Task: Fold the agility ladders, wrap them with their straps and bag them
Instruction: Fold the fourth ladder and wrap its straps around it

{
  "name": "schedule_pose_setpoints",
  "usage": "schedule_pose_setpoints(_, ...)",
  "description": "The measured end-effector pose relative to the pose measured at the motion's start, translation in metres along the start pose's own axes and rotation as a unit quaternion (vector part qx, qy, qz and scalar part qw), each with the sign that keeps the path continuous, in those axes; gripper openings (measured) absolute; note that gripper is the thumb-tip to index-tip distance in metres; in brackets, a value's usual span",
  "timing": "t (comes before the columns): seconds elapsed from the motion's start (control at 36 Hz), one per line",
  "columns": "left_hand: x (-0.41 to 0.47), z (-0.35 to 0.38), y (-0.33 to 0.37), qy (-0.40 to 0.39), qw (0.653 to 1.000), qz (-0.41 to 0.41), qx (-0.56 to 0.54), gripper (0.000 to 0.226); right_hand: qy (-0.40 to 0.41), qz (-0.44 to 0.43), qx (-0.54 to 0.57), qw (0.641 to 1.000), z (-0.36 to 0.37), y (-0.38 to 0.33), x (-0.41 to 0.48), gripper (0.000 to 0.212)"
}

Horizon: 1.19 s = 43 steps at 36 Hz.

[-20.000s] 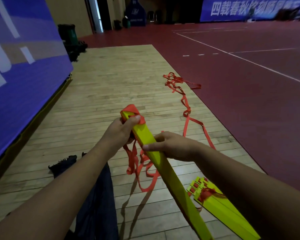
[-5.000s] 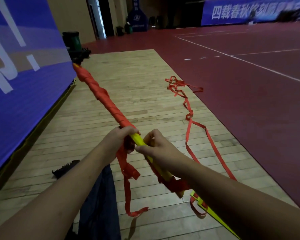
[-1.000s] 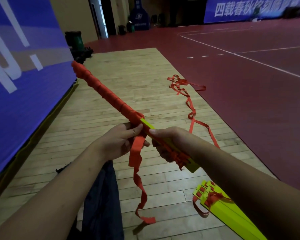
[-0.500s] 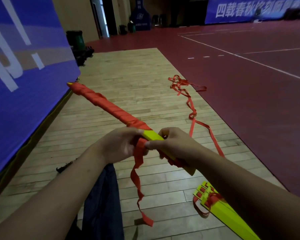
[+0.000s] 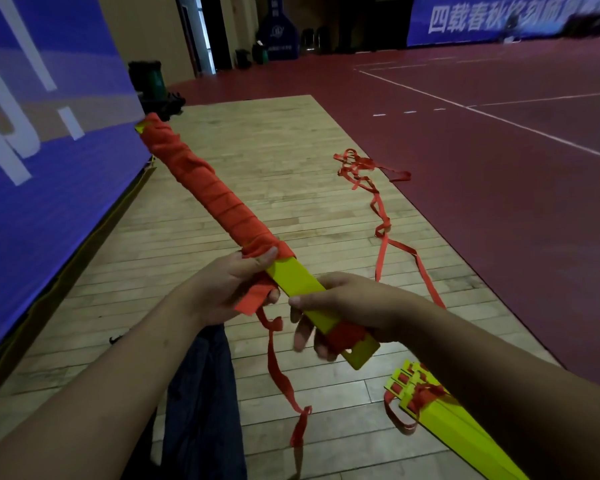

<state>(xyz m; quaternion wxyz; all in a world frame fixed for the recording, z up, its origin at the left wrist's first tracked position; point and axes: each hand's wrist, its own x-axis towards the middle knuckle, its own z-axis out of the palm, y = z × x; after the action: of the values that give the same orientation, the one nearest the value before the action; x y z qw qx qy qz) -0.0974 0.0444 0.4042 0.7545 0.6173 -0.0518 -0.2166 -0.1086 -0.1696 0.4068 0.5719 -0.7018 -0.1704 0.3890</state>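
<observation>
I hold a bundle of yellow ladder rungs (image 5: 298, 278) slanting up to the left, its far half wound in red strap (image 5: 208, 192). My left hand (image 5: 229, 289) grips the bundle where the winding ends, thumb on the wrap, with the strap's loose tail (image 5: 278, 372) hanging from its fingers. My right hand (image 5: 343, 306) holds the near end, thumb on top and fingers underneath. A second stack of yellow rungs (image 5: 444, 420) lies on the floor at lower right, and its red strap (image 5: 378, 209) trails away across the boards.
A dark bag (image 5: 201, 393) lies on the wooden floor (image 5: 257, 161) below my arms. A blue banner wall (image 5: 42, 161) runs along the left. The red court (image 5: 499, 174) spreads to the right. A green bin (image 5: 149, 81) stands at the far left corner.
The wrapped end has swung up and the bundle has turned flat side up. My left thumb now presses the last wrap, and the loose tail hangs shorter.
</observation>
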Motion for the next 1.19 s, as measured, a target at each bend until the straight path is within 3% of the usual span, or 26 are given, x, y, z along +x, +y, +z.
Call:
schedule_pose_setpoints(0.08, 0.0, 0.004, 0.0, 0.035, 0.999, -0.033, 0.002, 0.043, 0.057, -0.033, -0.055, 0.996, 0.0, 0.0, 0.002, 0.021)
schedule_pose_setpoints(0.28, 0.002, 0.007, -0.002, 0.05, 0.99, -0.124, -0.049, 0.055, 0.161, -0.005, -0.198, 0.967, 0.007, 0.001, 0.011, 0.023)
schedule_pose_setpoints(0.36, 0.006, 0.014, -0.004, 0.054, 0.991, -0.104, -0.067, 0.059, 0.242, 0.001, -0.381, 0.892, 0.013, 0.002, 0.017, 0.017)
schedule_pose_setpoints(0.42, 0.011, 0.019, -0.007, 0.09, 0.99, -0.085, -0.065, 0.048, 0.28, -0.015, -0.48, 0.831, 0.02, 0.004, 0.019, 0.018)
schedule_pose_setpoints(0.44, 0.012, 0.022, -0.008, 0.104, 0.99, -0.077, -0.054, 0.039, 0.286, -0.034, -0.49, 0.823, 0.024, 0.006, 0.021, 0.02)
schedule_pose_setpoints(0.5, 0.013, 0.023, -0.009, 0.118, 0.991, -0.055, -0.037, 0.022, 0.273, -0.062, -0.43, 0.858, 0.027, 0.007, 0.022, 0.023)
schedule_pose_setpoints(0.56, 0.011, 0.017, -0.005, 0.122, 0.991, -0.028, -0.046, 0.01, 0.235, -0.064, -0.269, 0.932, 0.021, 0.003, 0.02, 0.027)
schedule_pose_setpoints(0.64, 0.003, 0.005, 0.004, 0.096, 0.992, 0.017, -0.08, 0.019, 0.11, -0.022, 0.011, 0.994, 0.005, -0.004, 0.011, 0.042)
schedule_pose_setpoints(0.69, -0.001, 0.001, 0.007, 0.069, 0.993, 0.032, -0.094, 0.021, -0.009, 0.021, 0.124, 0.992, 0.001, -0.006, 0.004, 0.043)
schedule_pose_setpoints(0.75, -0.004, 0.002, 0.007, 0.046, 0.995, 0.031, -0.083, 0.02, -0.095, 0.037, 0.159, 0.982, 0.003, -0.007, -0.001, 0.027)
schedule_pose_setpoints(0.83, -0.005, 0.003, 0.005, 0.02, 0.998, 0.014, -0.053, 0.02, -0.077, 0.03, 0.144, 0.986, 0.011, -0.008, -0.001, 0.012)
schedule_pose_setpoints(0.92, -0.005, 0.002, 0.008, 0.054, 0.998, -0.027, -0.021, 0.018, -0.022, -0.012, 0.128, 0.991, 0.016, -0.012, 0.0, 0.004)
schedule_pose_setpoints(1.0, -0.005, 0.001, 0.008, 0.072, 0.995, -0.068, 0.017, 0.026, 0.075, -0.04, 0.035, 0.996, 0.017, -0.012, 0.002, 0.001)
schedule_pose_setpoints(1.08, 0.001, 0.002, 0.001, 0.068, 0.994, -0.088, 0.004, 0.029, 0.172, -0.031, -0.122, 0.977, 0.02, -0.006, 0.007, 0.01)
schedule_pose_setpoints(1.14, 0.005, 0.006, -0.003, 0.066, 0.994, -0.085, -0.012, 0.043, 0.245, -0.033, -0.289, 0.925, 0.026, -0.002, 0.01, 0.015)
schedule_pose_setpoints(1.19, 0.01, 0.012, -0.006, 0.08, 0.994, -0.07, -0.004, 0.05, 0.3, -0.048, -0.441, 0.845, 0.034, 0.002, 0.012, 0.017)
